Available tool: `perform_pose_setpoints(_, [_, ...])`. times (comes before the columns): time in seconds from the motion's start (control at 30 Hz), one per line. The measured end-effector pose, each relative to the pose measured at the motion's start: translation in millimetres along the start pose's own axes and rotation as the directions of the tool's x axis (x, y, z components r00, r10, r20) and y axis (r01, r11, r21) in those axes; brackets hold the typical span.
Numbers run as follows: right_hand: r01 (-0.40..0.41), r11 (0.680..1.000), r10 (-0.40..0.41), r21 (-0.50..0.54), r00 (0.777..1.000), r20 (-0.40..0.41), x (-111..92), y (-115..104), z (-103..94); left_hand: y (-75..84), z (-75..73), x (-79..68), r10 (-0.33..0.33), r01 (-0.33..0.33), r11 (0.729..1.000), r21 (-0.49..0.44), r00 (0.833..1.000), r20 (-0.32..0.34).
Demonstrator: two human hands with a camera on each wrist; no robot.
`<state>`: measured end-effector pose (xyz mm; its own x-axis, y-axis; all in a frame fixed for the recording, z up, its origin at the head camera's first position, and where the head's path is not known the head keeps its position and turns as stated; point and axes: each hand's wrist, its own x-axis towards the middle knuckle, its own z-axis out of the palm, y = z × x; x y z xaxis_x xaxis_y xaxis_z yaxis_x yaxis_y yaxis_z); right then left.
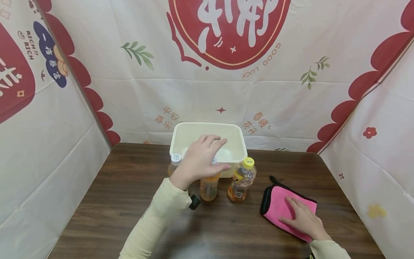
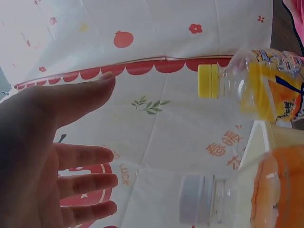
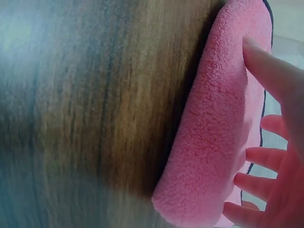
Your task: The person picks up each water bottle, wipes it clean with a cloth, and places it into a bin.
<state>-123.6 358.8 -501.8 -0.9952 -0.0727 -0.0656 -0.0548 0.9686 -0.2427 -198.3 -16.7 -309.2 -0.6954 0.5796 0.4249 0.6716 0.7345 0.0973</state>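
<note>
- Pink cloth [image 1: 275,205] lies folded at the right of the table [image 1: 242,233], its black trim along the edges and a small black loop at its far corner
- Right hand [image 1: 303,218] rests on the cloth with the fingers spread and the thumb set apart from them; nothing is gripped, and in the right wrist view the thumb tip and several fingertips touch the pink pile
- Left hand [image 1: 199,158] hangs above the middle bottle [image 1: 208,189], fingers loosely extended, thumb wide of them, holding nothing; the left wrist view shows the fingers apart from the bottle caps
- A strip of bare wood runs between the cloth and the right table edge; to the cloth's left, bare wood reaches the bottles, and the near middle of the table is bare too
- The far table edge meets the hanging printed backdrop [image 1: 148,104], which closes off room behind; more of it stands along both sides
- Cream bin [image 1: 207,126] stands near the far edge, its mouth facing up, partly covered from above by the left hand
- Three bottles stand upright in front of the bin and block its near side: the middle one, the yellow-capped bottle [image 1: 239,180] to its right, and the left bottle [image 1: 176,159], mostly hidden by the left hand and wrist
- Between the yellow-capped bottle and the cloth, a gap of bare wood shows
</note>
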Motion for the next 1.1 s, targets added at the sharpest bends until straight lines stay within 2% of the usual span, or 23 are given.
perform_pose_setpoints(0.23, [-0.003, 1.0, 0.003, -0.011, 1.0, 0.004, 1.1, -0.4, 2.8, 11.7, 5.5, 8.7, 0.037, -0.035, 0.998, -0.053, 0.999, 0.026])
perform_pose_setpoints(0.47, [-0.03, 0.999, 0.03, -0.015, 0.998, 0.056, 2.6, -0.9, 2.3, 24.7, 9.8, 16.9, 0.033, -0.018, 0.992, -0.128, 0.993, 0.114])
perform_pose_setpoints(0.73, [-0.056, 0.998, 0.056, -0.009, 0.993, 0.105, 5.1, -1.2, 3.1, 37.1, 19.9, 26.0, 0.001, 0.022, 0.993, -0.114, 0.98, 0.198])
perform_pose_setpoints(0.93, [-0.049, 0.999, 0.051, -0.021, 0.99, 0.128, 8.2, -0.3, 1.5, 40.2, 29.5, 28.9, -0.017, 0.043, 0.993, -0.108, 0.972, 0.233])
perform_pose_setpoints(1.1, [-0.034, 0.998, 0.041, -0.049, 0.99, 0.139, 11.5, 1.8, 0.2, 40.2, 30.8, 29.1, -0.033, 0.055, 0.995, -0.083, 0.969, 0.246])
